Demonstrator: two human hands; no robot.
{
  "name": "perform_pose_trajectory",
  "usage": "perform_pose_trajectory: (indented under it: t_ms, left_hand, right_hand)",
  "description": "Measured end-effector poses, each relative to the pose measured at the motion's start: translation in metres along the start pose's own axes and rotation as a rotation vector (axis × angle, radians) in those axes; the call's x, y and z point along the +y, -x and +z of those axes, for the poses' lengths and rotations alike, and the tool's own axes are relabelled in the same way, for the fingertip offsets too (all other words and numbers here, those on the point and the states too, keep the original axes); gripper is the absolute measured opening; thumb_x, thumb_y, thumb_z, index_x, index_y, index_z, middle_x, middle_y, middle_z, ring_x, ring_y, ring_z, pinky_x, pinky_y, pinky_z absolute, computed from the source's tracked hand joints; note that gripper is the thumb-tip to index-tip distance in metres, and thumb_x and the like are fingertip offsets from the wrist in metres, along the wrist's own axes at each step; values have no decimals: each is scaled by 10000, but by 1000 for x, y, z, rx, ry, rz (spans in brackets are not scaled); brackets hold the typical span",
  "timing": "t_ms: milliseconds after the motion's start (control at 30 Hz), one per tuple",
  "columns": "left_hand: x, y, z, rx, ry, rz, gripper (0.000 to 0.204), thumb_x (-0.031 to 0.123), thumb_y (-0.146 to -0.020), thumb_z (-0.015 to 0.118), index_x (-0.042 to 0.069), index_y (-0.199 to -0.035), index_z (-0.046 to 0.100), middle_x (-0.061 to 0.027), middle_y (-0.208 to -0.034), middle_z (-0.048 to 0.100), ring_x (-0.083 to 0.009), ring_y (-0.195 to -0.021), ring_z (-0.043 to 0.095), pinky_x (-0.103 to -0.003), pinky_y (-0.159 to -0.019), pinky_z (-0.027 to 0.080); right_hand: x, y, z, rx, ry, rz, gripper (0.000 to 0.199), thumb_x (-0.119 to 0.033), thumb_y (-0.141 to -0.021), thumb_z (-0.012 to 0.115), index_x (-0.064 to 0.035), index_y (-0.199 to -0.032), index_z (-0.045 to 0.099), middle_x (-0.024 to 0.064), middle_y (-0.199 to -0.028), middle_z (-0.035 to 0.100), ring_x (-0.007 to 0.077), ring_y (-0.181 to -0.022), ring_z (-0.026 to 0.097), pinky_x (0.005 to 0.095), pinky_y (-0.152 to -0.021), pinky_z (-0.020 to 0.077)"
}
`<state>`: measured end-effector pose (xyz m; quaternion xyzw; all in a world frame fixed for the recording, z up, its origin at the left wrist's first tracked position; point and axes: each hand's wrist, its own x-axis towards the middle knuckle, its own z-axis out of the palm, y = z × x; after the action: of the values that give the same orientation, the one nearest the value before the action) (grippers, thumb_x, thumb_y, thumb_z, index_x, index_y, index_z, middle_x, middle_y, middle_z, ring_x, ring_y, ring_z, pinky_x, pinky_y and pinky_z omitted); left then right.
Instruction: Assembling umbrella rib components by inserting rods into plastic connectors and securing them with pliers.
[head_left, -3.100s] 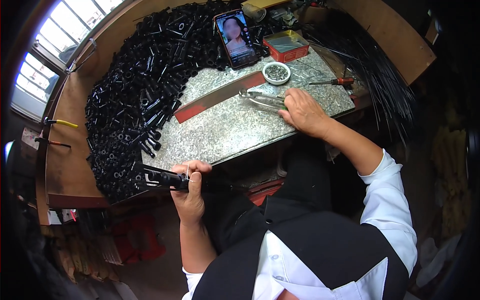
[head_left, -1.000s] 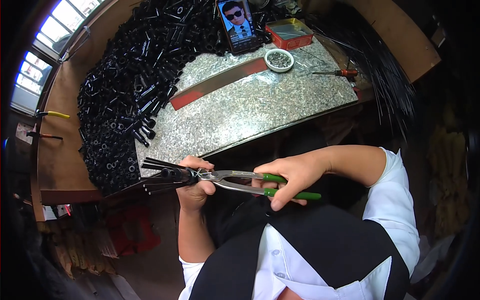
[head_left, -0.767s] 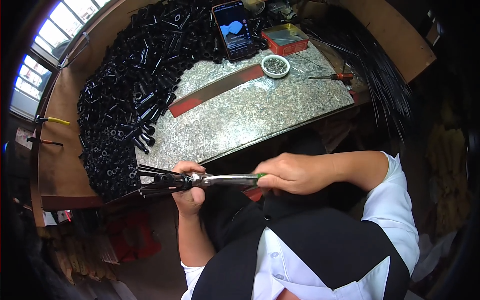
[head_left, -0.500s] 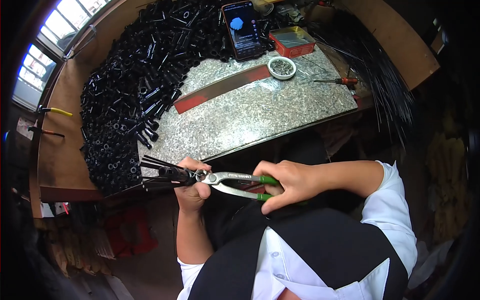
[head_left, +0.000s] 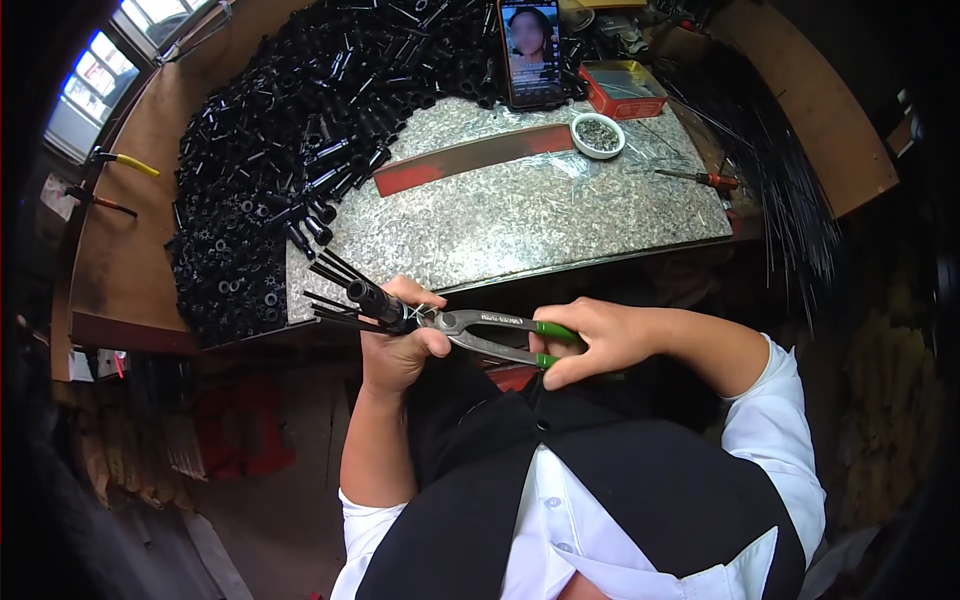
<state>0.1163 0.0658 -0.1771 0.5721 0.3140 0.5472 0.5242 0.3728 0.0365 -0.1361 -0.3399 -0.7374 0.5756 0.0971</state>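
My left hand (head_left: 398, 350) is closed around a black tubular fitting (head_left: 372, 298) with several thin black rods fanning out to the left. A short twist of thin wire (head_left: 424, 313) shows at the fitting's right end, between thumb and fingers. Wrapped round the green grips of a pair of end-cutting pincers (head_left: 490, 320) is my right hand (head_left: 598, 340). The pincers' metal jaws meet the wire beside my left thumb; whether they bite on it is too small to tell. Both hands are held just in front of the table's near edge.
A large heap of black plastic fittings (head_left: 270, 170) covers the speckled tabletop's (head_left: 500, 220) left and back. Behind are a red-ended metal strip (head_left: 470, 162), a white bowl of small metal bits (head_left: 598, 136), a phone (head_left: 532, 55), a red tin (head_left: 625, 90), a screwdriver (head_left: 700, 179) and black rods (head_left: 790, 180).
The fitting has tipped so its rods point more up and to the left. The pincers still meet its end, their handles much as before. The whole view has shifted, and the phone's picture has changed.
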Motion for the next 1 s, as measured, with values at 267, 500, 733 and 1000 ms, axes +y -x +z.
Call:
perform_pose_trajectory:
  t_ms: [267,500,733,1000]
  left_hand:
    - [-9,-2,0,-82,54,-39,890,650,-541,794,-9,-1018,433,46,-715,494,-41,-624,485,-178,-557,401]
    - [-16,-2,-2,-110,-159,97,891,708,-569,705,-36,-986,445,18,-702,455,-56,-656,473,-200,-575,425]
    - [-19,9,2,63,-159,139,712,639,-532,714,2,-798,540,-42,-890,447,-122,-738,464,-258,-654,408]
    - [3,2,11,88,2,39,851,612,-556,738,7,-997,332,64,-601,372,-29,-542,366,-174,-541,335]
  right_hand:
    - [16,4,5,170,22,-121,463,-308,-892,615,-32,-1256,537,132,-844,597,183,-753,599,303,-673,483]
    - [-13,10,-30,16,365,-83,440,-280,-944,534,9,-1270,473,116,-860,631,279,-849,625,369,-780,478]
    - [-27,3,-25,-47,272,162,319,-327,-944,540,-15,-1010,553,129,-767,614,270,-742,617,387,-667,457]
    - [-15,-2,-3,57,115,102,304,-318,-915,593,-21,-971,562,127,-677,587,289,-642,600,379,-600,450]
